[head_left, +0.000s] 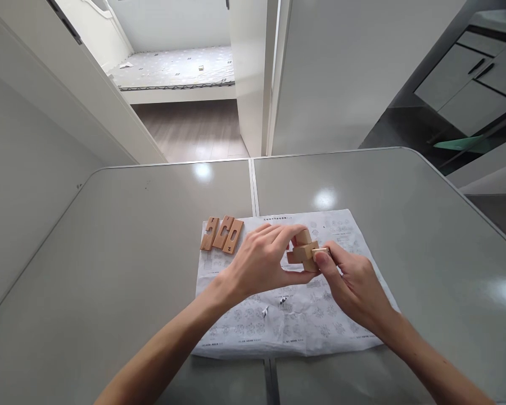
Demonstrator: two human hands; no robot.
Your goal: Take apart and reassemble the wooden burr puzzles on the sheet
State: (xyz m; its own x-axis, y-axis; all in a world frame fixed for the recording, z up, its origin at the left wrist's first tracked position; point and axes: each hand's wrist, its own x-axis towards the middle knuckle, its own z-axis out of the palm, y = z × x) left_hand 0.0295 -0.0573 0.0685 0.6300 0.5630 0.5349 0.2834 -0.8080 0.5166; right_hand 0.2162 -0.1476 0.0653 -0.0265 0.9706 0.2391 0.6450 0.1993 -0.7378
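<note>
The left hand (265,254) grips the blocks (302,251), a cluster of crossed wooden bars, with its fingers bent over the far side and its thumb along the near side. The cluster lies just beyond that palm, to its right, lifted over the paper (236,306). From the right hand (356,281) the same cluster lies ahead and to the left, right at the fingertips. The right hand pinches a small pale bar (320,251) between thumb and fingers, at the cluster's right side. What matters most is how this bar meets the cluster: its visible part seems to run roughly left to right, from the right fingertips toward the left palm, close to the line of the cluster's front bar, which tips up slightly toward the right hand. The bar looks to be touching the cluster, but the thumb hides much of it, so I cannot tell whether it sits in a gap or only against the outside. Both hands are about equally near the blocks. Three plates (220,241) lie side by side left of the left hand and a little farther out, slanting away; two scraps (265,311) lie on the near side of that hand.
</note>
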